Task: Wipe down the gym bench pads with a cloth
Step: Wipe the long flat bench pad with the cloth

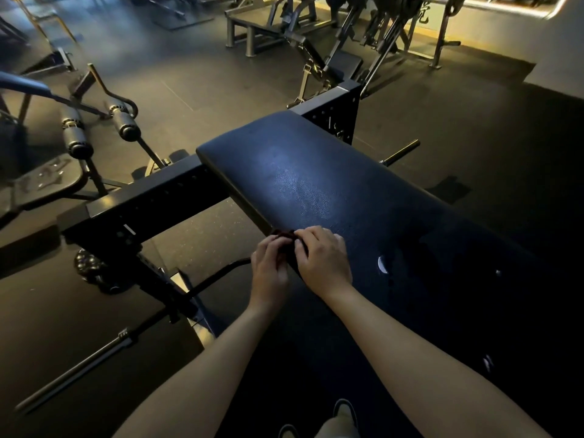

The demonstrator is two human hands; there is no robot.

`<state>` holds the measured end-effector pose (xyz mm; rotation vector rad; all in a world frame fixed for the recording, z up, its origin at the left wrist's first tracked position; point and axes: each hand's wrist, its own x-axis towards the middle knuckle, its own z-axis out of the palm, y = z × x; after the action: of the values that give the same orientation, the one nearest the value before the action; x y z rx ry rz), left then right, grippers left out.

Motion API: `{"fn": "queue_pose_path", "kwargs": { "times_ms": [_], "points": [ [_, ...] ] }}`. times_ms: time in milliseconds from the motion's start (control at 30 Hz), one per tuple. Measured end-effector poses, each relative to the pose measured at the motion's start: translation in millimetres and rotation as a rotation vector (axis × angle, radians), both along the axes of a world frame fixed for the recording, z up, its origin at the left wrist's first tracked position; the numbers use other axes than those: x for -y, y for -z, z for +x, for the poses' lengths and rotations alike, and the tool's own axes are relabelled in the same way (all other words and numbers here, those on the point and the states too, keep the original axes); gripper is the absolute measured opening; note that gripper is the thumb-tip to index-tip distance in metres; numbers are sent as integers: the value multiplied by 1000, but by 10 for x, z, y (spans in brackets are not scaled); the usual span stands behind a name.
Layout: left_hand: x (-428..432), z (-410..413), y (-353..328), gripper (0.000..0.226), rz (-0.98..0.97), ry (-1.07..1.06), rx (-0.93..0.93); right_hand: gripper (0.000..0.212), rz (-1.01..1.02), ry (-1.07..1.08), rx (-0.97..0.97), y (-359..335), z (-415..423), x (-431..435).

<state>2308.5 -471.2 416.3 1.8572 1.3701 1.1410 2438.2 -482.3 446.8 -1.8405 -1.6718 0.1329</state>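
A long dark-blue bench pad (316,172) runs from the centre toward the lower right, with a shiny patch in its middle. At its left edge lies a small dark cloth (284,234), bunched up and mostly hidden by my hands. My left hand (269,270) pinches the cloth from the left with curled fingers. My right hand (322,259) grips the same cloth from the right, its fingers bent over it on the pad's edge. Both forearms reach in from the bottom of the view.
A black steel frame beam (148,200) crosses under the pad to the left. Roller pads (126,123) and a footplate (41,181) stand at the left. A barbell (79,365) lies on the dark floor. More machines (316,42) stand behind. My shoes (344,412) show below.
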Motion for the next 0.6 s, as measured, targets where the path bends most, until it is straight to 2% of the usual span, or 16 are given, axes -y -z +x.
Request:
{"fn": "queue_pose_path", "kwargs": {
  "times_ms": [133, 267, 367, 467, 600],
  "points": [
    [-416, 0, -57, 56, -114, -190, 130, 38, -46, -20, 130, 42, -12, -57],
    [-633, 206, -102, 36, -295, -271, 250, 36, -16, -18, 103, 44, -2, -53],
    [-495, 225, -56, 29, -239, -244, 242, 35, 17, 5, 32, 37, 8, -47],
    [-192, 180, 63, 33, -139, -120, 148, 33, 47, 23, -51, 17, 22, -35],
    [-147, 87, 121, 34, -88, -53, 133, 24, 34, 0, -82, -14, 39, -28]
  ]
}}
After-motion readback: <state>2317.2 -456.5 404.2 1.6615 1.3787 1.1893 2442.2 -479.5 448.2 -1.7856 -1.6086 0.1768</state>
